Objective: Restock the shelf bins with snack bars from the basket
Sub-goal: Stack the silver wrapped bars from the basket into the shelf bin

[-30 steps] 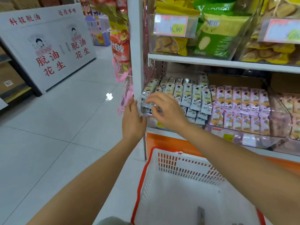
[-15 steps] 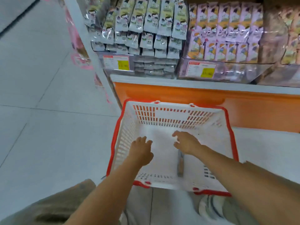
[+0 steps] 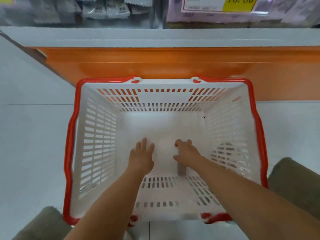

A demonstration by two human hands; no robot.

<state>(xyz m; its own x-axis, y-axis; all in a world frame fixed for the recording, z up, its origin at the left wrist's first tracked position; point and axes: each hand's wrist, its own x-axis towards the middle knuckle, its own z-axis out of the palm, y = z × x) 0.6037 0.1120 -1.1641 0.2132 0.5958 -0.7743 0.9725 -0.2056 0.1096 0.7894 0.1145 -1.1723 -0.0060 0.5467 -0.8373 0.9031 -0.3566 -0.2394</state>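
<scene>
Reaching down from the head view, both bare forearms go into the white slotted plastic basket w/ red rim (image 3: 70,153), which sits on the pale tiled floor (image 3: 31,135) right against the orange base panel (image 3: 164,63) of the shelf unit. Left hand (image 3: 141,157) is down near the basket bottom, palm down, fingers straight and lying close together, nothing gripped in it. Right hand (image 3: 186,153) is just beside it, a small gap btwn the two; its fingers are curled and thumb stuck out, and it lies over the top end of a small dark grey-brown snack bar (image 3: 181,169) on the basket bottom. Can't tell if the bar is actually pinched or only touched. No other bar is visible in the basket.

Top of frame, blurred: clear plastic shelf bins (image 3: 152,13) above the grey shelf edge (image 3: 155,36), left one w/ grey-white wrapped snack packs (image 3: 107,9), right one w/ pink-lilac packs (image 3: 285,13) and a yellow-and-white price tag (image 3: 223,4). Olive-brown trouser knees show at bottom left (image 3: 45,224) and right (image 3: 294,184), either side of the basket.
</scene>
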